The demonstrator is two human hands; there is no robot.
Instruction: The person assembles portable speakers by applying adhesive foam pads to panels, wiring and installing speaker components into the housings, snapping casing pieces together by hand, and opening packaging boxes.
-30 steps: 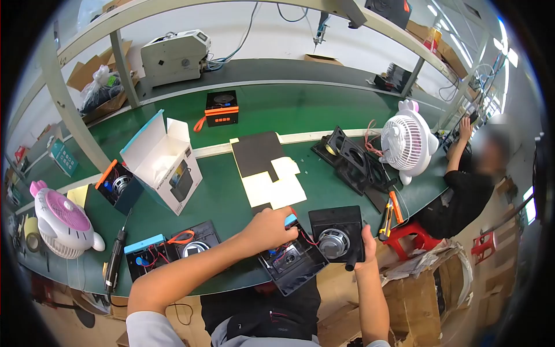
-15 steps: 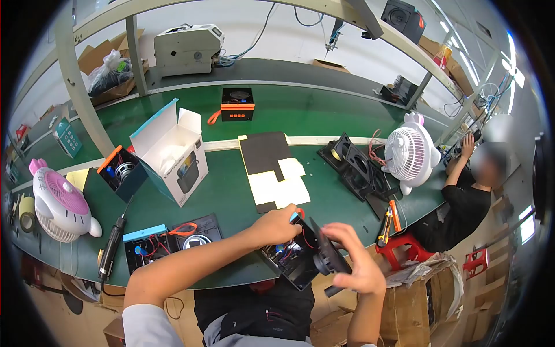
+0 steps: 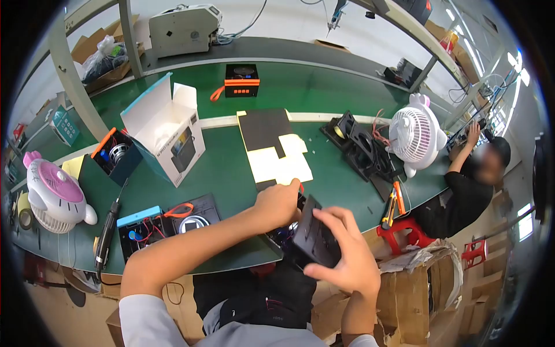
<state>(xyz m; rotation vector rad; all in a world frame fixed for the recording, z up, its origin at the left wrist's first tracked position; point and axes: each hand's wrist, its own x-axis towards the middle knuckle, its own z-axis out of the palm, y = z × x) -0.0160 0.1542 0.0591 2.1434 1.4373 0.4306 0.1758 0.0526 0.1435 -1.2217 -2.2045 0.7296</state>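
My left hand [image 3: 278, 205] grips the top end of an open black speaker housing [image 3: 278, 236] at the table's front edge; most of the housing is hidden. My right hand [image 3: 351, 251] holds the black speaker panel [image 3: 317, 234] between thumb and fingers, tilted over the housing, with its outer face towards me. To the left lies another open speaker [image 3: 141, 231] with a blue end, red wires and an orange strap, beside its panel with a round driver [image 3: 193, 224].
An electric screwdriver [image 3: 107, 234] lies left of the open speaker. Two toy-shaped fans [image 3: 55, 191], [image 3: 413, 136], a white box [image 3: 173, 141], yellow-edged sheets [image 3: 266, 136], black frames [image 3: 361, 150] and cutters [image 3: 391, 207] are on the table. A co-worker [image 3: 471, 191] sits at the right.
The speaker panel has turned over from driver side up and moved left onto the housing. My right hand has shifted from its side to its outer face. My left hand keeps its grip.
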